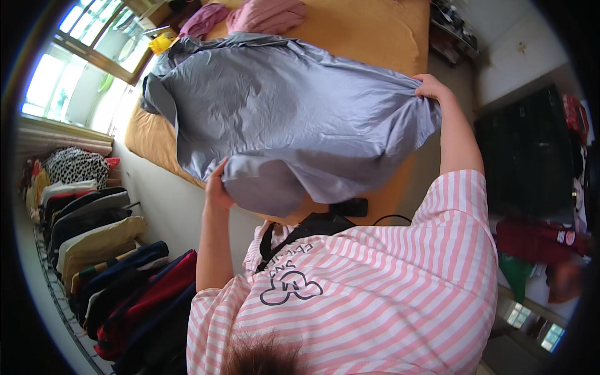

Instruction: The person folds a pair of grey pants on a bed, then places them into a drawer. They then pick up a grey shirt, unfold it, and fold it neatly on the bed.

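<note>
A large grey-blue satiny cloth (281, 103) is spread in the air and over a bed with an orange-yellow sheet (370, 28). At its near left edge my left hand (219, 187) grips the fabric, with the thumb on top. My right hand (429, 87) pinches the far right edge, and a loose part drapes below it. The near edge sags between my hands. Bunched folds lie along the cloth's far side and far left corner. The fingers of my left hand are partly hidden.
Pink folded bedding (265, 16) lies at the bed's far end, near a yellow item (161, 43). A black phone-like object (349, 207) rests on the bed close to my body. Clothes on hangers (103, 229) fill a rack at left. A dark cabinet (525, 154) stands at right.
</note>
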The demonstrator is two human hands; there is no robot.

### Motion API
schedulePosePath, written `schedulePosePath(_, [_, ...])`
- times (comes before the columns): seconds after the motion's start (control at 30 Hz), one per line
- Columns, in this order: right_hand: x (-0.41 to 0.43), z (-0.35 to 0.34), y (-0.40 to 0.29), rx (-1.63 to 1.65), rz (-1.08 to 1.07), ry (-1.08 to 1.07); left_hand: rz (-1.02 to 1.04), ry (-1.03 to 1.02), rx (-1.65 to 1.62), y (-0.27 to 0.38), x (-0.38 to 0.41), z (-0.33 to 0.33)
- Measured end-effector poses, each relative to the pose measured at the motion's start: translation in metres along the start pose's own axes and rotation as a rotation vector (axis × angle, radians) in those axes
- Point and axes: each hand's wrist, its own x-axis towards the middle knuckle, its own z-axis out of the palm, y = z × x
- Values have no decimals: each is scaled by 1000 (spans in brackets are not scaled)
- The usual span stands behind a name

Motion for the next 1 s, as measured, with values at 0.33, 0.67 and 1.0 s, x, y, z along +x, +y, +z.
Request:
schedulePosePath(0.33, [-69,-6,0,552,393,-2,-35,24,-7,-2,12,-63])
schedulePosePath(0.67, [-58,36,-149,1060,-347,102,318,-131,261,-13,0,27])
schedulePosePath(1.0, [-85,252,-225,-157,-1047,-143,15,252,-52,6,48,-65])
